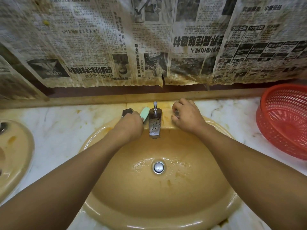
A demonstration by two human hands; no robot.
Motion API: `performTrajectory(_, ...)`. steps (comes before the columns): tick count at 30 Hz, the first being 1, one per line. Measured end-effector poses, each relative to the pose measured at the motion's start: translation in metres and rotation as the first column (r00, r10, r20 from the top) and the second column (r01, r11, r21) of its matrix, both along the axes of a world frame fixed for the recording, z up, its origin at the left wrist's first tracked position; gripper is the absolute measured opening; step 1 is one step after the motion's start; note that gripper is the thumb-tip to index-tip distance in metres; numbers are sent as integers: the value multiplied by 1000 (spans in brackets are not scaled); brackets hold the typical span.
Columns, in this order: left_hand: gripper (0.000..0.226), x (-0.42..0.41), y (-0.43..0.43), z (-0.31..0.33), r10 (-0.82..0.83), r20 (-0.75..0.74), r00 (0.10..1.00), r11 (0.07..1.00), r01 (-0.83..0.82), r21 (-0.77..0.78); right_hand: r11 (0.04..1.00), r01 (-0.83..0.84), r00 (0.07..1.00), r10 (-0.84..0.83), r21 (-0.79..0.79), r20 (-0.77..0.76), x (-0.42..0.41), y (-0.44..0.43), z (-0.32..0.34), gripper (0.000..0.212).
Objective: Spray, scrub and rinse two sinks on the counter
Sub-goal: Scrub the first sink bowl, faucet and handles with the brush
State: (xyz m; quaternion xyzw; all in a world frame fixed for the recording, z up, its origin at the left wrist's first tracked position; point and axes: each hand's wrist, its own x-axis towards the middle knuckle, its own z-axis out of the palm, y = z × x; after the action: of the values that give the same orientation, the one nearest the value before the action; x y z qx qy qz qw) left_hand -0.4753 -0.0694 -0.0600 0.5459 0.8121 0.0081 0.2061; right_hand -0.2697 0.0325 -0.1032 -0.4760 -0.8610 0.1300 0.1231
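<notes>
A stained tan oval sink (166,213) fills the middle of the view, with a metal drain plug (158,167) and a little water at its bottom. A chrome faucet (155,122) stands at its back rim. My left hand (131,125) holds a pale green sponge (144,114) against the rim, just right of the left tap handle (127,112). My right hand (187,117) is curled round the right tap handle (177,112), mostly hiding it. No water runs from the spout. A second tan sink (15,156) shows at the left edge.
A red plastic basket (282,120) stands on the marble counter (63,130) at the right. Stained newspaper (149,40) covers the wall behind the sinks, above a low ledge (99,98).
</notes>
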Motion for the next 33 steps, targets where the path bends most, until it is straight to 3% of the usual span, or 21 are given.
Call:
performTrajectory(4,37,-3,-26,-14,-38,86,996,987,24,159,1000,-4,1000,4,-2,-6,0,0,0,22)
performTrajectory(10,21,-12,-48,-14,-131,101,986,960,101,260,1000,5,1000,-5,-3,-9,0,0,-1,23)
performTrajectory(13,23,-11,-52,-12,-153,56,987,958,134,253,1000,6,1000,-6,-10,2,0,0,1,24)
performTrajectory(16,2,-7,-71,-13,-178,-63,982,969,186,163,1000,3,1000,-3,-19,3,0,-1,1,24)
performTrajectory(17,5,-5,-74,-11,-187,-102,977,970,200,140,1000,3,1000,-3,-19,2,0,-1,1,24)
performTrajectory(19,3,-6,-64,-8,-164,-69,984,973,173,151,1000,4,1000,-4,-16,9,-1,-1,2,24)
performTrajectory(24,24,-3,-53,2,-80,128,989,986,60,155,999,-4,1000,5,-34,21,-1,-1,4,23)
performTrajectory(26,10,4,-78,4,-54,123,991,990,37,137,999,-4,1000,4,-34,16,0,-1,4,23)
performTrajectory(29,13,33,-110,4,-96,92,991,989,85,121,1000,-2,1000,3,-28,19,0,-1,4,22)
performTrajectory(33,8,73,-100,-17,-135,90,987,969,113,219,999,-10,1000,11,-47,21,0,-1,6,23)
